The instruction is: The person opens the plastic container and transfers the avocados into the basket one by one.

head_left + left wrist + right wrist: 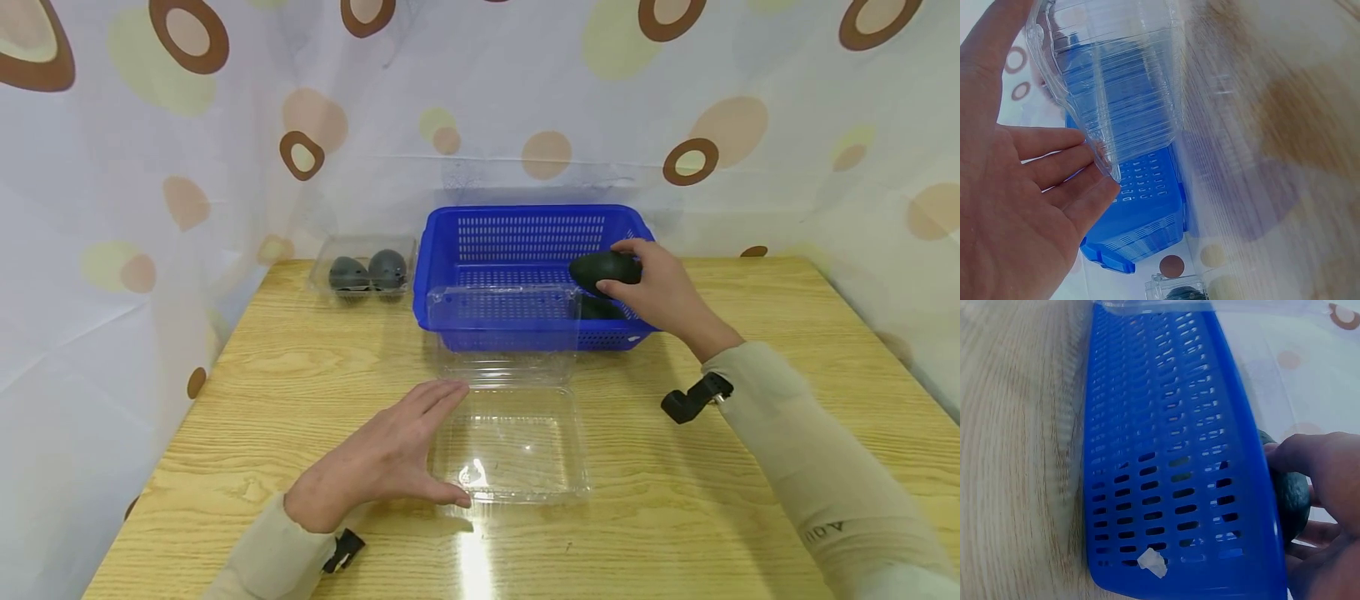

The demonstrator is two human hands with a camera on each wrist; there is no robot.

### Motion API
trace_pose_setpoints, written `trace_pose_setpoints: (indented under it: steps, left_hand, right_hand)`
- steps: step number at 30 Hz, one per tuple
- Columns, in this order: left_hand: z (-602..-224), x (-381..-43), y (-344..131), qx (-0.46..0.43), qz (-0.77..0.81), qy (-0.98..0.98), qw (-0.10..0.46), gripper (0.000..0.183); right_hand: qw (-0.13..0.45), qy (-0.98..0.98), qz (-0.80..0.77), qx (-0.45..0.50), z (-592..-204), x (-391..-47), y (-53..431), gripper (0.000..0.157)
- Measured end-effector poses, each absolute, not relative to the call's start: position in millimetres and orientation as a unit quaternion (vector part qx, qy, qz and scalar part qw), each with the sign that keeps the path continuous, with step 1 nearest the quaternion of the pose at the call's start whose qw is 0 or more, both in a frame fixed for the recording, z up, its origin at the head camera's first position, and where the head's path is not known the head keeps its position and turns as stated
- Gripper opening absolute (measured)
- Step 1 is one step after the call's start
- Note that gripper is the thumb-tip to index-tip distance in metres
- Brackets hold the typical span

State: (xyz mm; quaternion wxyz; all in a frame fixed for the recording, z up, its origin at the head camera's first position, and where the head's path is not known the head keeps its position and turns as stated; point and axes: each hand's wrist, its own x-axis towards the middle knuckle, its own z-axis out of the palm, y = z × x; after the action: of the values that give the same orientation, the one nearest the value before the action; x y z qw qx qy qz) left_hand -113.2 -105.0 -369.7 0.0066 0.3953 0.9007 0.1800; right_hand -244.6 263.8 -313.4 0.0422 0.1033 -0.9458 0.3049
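Note:
A dark green avocado [602, 272] is gripped between the thumb and fingers of my right hand [662, 285], over the right end of the blue basket [491, 213]. Beneath it, a second dark avocado [597, 309] lies inside the basket. In the right wrist view the held avocado [1291, 503] shows just past the basket's rim. A clear plastic clamshell box [573, 454] stands with its lid raised in front of the basket. My left hand [382, 454] is at the box's left side, thumb and fingers spread, fingertips at its edge; in the left wrist view the palm [1029, 206] faces the camera.
At the back left stands a closed clear clamshell [322, 275] holding two dark avocados [387, 271]. The raised lid [502, 333] overlaps the basket's front wall. Everything rests on a wood-grain table [315, 358], with a patterned curtain [495, 108] behind.

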Motion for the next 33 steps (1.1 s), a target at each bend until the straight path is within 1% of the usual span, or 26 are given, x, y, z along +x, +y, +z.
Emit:
trace_pose_setpoints:
  steps: [7, 15, 21, 33]
  left_hand:
    - [-370.4, -113.8, -104.2, 0.397, 0.179, 0.900, 0.004, 0.120]
    - [-370.3, -113.5, -104.4, 0.395, 0.179, 0.901, 0.006, 0.120]
    - [-369.9, -113.5, -104.1, 0.395, 0.178, 0.901, 0.010, 0.120]
    - [-370.7, -113.3, -104.5, 0.397, 0.177, 0.900, 0.003, 0.120]
  right_hand:
    - [0.022, -0.955, 0.279, 0.095, -317.4, -253.4, 260.0, 0.060]
    - [0.027, -0.960, 0.262, 0.099, -321.2, -263.4, 254.0, 0.058]
    - [0.020, -0.962, 0.258, 0.088, -323.6, -266.9, 250.8, 0.059]
    - [-0.010, -0.969, 0.234, 0.083, -324.6, -276.1, 245.9, 0.061]
